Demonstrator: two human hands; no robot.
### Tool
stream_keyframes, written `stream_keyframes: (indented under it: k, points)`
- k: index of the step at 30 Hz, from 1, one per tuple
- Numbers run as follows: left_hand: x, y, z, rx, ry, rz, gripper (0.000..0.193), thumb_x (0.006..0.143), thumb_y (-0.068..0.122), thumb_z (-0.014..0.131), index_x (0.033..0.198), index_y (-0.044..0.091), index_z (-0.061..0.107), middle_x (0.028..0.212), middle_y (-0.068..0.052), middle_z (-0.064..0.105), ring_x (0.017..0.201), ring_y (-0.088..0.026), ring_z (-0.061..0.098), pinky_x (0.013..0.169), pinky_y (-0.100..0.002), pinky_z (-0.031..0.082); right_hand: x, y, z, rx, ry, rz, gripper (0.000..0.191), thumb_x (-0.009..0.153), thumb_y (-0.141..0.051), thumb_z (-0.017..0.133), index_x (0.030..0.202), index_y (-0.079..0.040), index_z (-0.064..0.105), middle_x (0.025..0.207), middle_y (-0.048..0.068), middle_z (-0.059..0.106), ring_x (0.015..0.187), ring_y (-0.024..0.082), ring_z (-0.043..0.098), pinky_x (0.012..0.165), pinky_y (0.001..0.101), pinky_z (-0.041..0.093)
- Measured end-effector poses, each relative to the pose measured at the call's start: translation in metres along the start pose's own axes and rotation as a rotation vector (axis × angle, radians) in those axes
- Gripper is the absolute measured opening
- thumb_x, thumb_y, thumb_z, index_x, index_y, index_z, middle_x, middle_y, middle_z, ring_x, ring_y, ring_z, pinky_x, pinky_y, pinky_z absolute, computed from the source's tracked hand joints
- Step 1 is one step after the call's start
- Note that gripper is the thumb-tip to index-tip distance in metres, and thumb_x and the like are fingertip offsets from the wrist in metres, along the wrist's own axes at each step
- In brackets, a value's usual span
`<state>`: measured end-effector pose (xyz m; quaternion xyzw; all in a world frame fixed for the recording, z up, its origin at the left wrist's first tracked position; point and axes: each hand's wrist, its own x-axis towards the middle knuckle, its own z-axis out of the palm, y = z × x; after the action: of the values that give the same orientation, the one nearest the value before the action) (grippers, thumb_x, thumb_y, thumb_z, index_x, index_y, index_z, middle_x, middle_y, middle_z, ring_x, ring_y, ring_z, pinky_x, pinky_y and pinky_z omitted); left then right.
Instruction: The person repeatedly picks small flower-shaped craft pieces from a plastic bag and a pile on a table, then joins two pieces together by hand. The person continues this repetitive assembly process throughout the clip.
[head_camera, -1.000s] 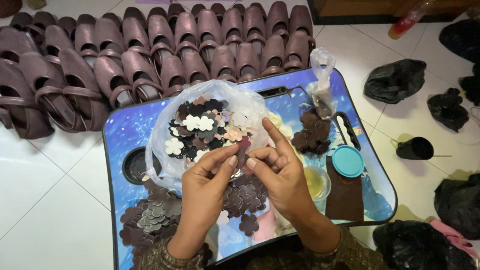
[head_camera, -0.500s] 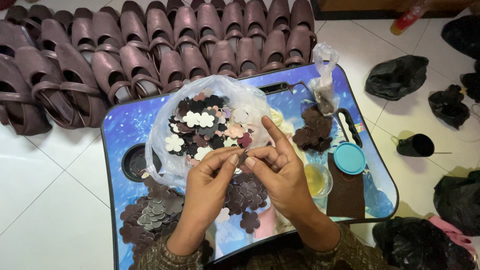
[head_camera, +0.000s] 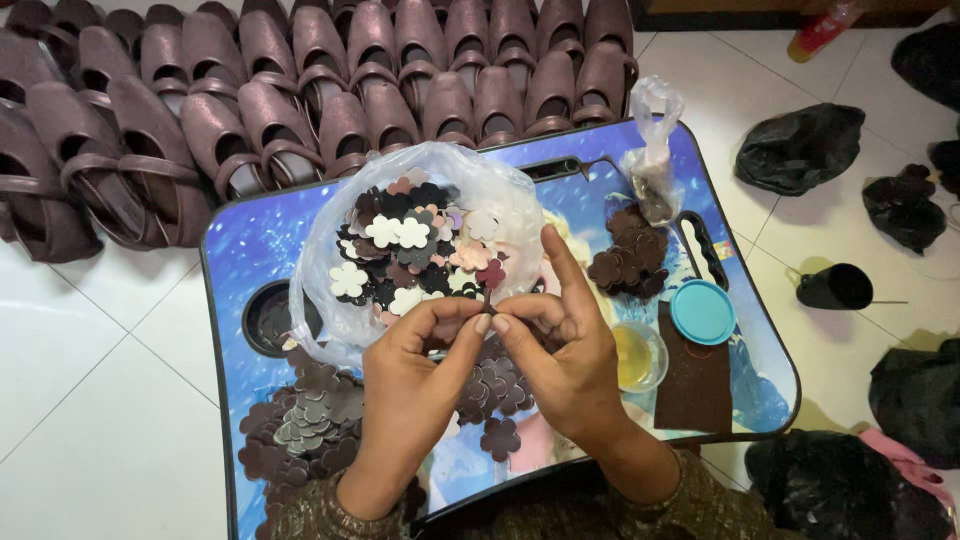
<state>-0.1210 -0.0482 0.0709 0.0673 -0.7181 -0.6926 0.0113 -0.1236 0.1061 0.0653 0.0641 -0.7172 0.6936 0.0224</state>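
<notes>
I saw both hands meet over the middle of the small blue picture-printed lap desk (head_camera: 240, 250). The left hand (head_camera: 415, 375) and the right hand (head_camera: 560, 350) had their fingertips pressed together on one small dark flower-shaped leather piece (head_camera: 489, 296), which was pinched between them just at the lower edge of the bag. The piece was mostly hidden by the fingers, so I could not tell its exact colour.

Just behind the hands lay an open clear plastic bag (head_camera: 330, 250), full of flower cut-outs in white, pink, black and brown. To the right of it, near the desk's far edge, stood a smaller knotted clear plastic bag (head_camera: 652, 150) with dark bits inside. Beside that was a loose heap of brown flower pieces (head_camera: 625, 265).

On the right part of the desk I saw a round turquoise plastic lid (head_camera: 703, 312), resting on a dark brown rectangular sheet (head_camera: 695, 385), and just left of them a small clear round container with yellowish liquid (head_camera: 640, 355). A pile of grey and brown flower pieces (head_camera: 305, 420) lay at the left front of the desk.

Behind the desk, on the white tiled floor (head_camera: 100, 400), stood rows of brown shiny shoe uppers (head_camera: 300, 90). Several crumpled black plastic bags (head_camera: 800, 145) lay on the floor to the right.
</notes>
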Motion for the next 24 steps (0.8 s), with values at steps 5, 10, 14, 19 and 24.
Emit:
stream_keyframes:
  k: [5,10,14,19,24]
  points:
    - [-0.002,-0.001,-0.001,0.097,0.027,0.051,0.018,0.088,0.013,0.074,0.101,0.002,0.078,0.08,-0.002,0.079,0.068,-0.003,0.068,0.057,-0.02,0.052,-0.004,0.0,0.001,-0.015,-0.016,-0.025,0.089,0.095,0.006,0.065,0.167,-0.002,0.012,0.1,0.008,0.073,0.092,0.008,0.066,0.085,0.0211,0.052]
    - [0.003,-0.006,-0.001,-0.004,-0.012,-0.056,0.018,0.09,0.013,0.072,0.101,0.0,0.08,0.08,-0.004,0.079,0.067,-0.004,0.064,0.056,-0.021,0.049,-0.001,0.002,-0.006,0.102,-0.03,0.088,0.086,0.094,0.004,0.063,0.166,-0.001,0.016,0.1,0.009,0.073,0.087,0.009,0.064,0.077,0.0225,0.051]
    - [0.003,-0.006,-0.001,0.002,-0.019,0.004,0.018,0.091,0.013,0.072,0.102,0.0,0.08,0.08,-0.003,0.079,0.069,-0.002,0.065,0.058,-0.018,0.051,0.003,0.007,-0.007,0.27,-0.046,0.146,0.083,0.095,0.004,0.063,0.165,0.0,0.019,0.101,0.01,0.071,0.093,0.012,0.066,0.087,0.0262,0.055]
    - [-0.001,-0.003,0.0,0.009,0.006,-0.115,0.019,0.09,0.014,0.072,0.101,0.002,0.08,0.077,-0.002,0.077,0.057,-0.002,0.056,0.046,-0.019,0.041,0.005,0.01,-0.011,0.319,-0.072,0.188,0.081,0.096,0.002,0.063,0.165,0.0,0.022,0.101,0.009,0.069,0.092,0.012,0.065,0.086,0.027,0.054]
    - [-0.002,-0.002,0.003,-0.009,0.045,-0.065,0.017,0.09,0.013,0.072,0.1,0.001,0.079,0.077,-0.002,0.076,0.056,-0.001,0.054,0.045,-0.019,0.04,0.004,0.012,-0.012,0.375,-0.078,0.199,0.08,0.096,0.002,0.063,0.164,0.0,0.022,0.101,0.008,0.069,0.092,0.012,0.064,0.087,0.0262,0.053]
